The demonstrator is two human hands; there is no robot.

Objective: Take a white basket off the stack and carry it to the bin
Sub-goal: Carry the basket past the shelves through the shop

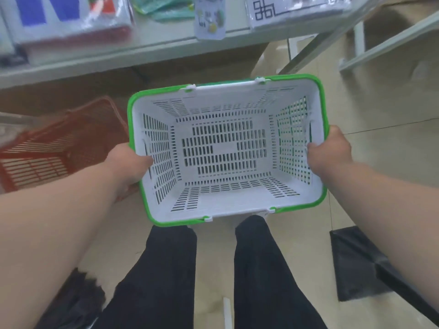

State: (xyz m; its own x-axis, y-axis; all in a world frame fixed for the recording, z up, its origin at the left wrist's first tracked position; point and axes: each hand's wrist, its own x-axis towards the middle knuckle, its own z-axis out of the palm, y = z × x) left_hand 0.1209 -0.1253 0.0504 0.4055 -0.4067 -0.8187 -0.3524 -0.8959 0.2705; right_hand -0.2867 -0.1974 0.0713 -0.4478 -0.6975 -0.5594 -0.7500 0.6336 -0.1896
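Observation:
A white slotted basket (225, 150) with a green rim is held in the air in front of me, above my legs, and it is empty inside. My left hand (129, 162) grips its left end wall, fingers curled over the rim. My right hand (329, 150) grips the right end wall the same way. Its handles lie folded down along the long sides. No bin is in view.
A red basket (54, 148) stands on the floor to the left, partly behind my left arm. A shelf (118, 53) with packaged goods runs across the top. Black plastic bags lie on the floor at bottom right (361, 262) and bottom left (73, 302).

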